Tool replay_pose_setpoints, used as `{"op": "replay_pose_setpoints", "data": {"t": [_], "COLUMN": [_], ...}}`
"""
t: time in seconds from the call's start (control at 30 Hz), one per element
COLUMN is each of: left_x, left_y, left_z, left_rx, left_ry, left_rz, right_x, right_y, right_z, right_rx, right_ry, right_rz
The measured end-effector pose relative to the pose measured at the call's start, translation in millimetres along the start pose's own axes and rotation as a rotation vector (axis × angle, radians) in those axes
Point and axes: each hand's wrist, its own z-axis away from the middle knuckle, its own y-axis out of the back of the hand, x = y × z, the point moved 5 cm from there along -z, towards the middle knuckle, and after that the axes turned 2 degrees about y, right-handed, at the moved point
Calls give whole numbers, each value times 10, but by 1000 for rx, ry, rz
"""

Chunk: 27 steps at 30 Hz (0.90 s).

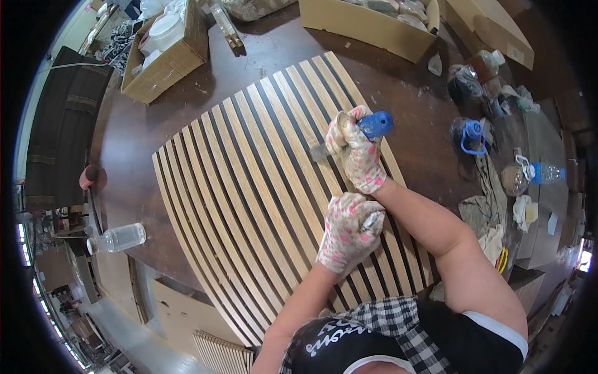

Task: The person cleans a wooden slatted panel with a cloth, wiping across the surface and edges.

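A panel of light wooden slats (pixel 249 162) with dark gaps between them lies across the table in front of me. My right hand (pixel 356 153), in a white glove with pink spots, is closed around a putty knife (pixel 377 125). The blue handle end sticks out to the right of the fist, and the short grey blade points left, over the slats. Just below it, my left hand (pixel 350 232) wears a matching glove and is balled up over the panel. Whatever its curled fingers hold, if anything, is hidden.
A cardboard box (pixel 144 87) holding white tubs stands at the far left, another carton (pixel 367 28) at the back. A clear bottle (pixel 124 238) lies at the left edge of the brown table (pixel 249 59). Bottles, a blue-capped jug (pixel 473 134) and rags (pixel 486 206) crowd the right.
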Motion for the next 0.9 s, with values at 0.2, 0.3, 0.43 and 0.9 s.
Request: {"op": "replay_pose_setpoints", "data": {"t": [0.2, 0.3, 0.43, 0.9], "left_x": [49, 241, 108, 146], "left_y": [217, 646, 1102, 661], "left_z": [497, 831, 1543, 1456], "left_rx": [-120, 43, 256, 9], "left_ry": [-18, 83, 334, 385], "left_rz": [218, 27, -200, -952], "right_x": [-197, -315, -273, -269], "right_y": [84, 137, 202, 238], "right_z": [555, 824, 955, 1153], "right_rx": [121, 81, 125, 206], "right_ry": [-81, -66, -143, -161], "right_rz": [-90, -84, -158, -180]}}
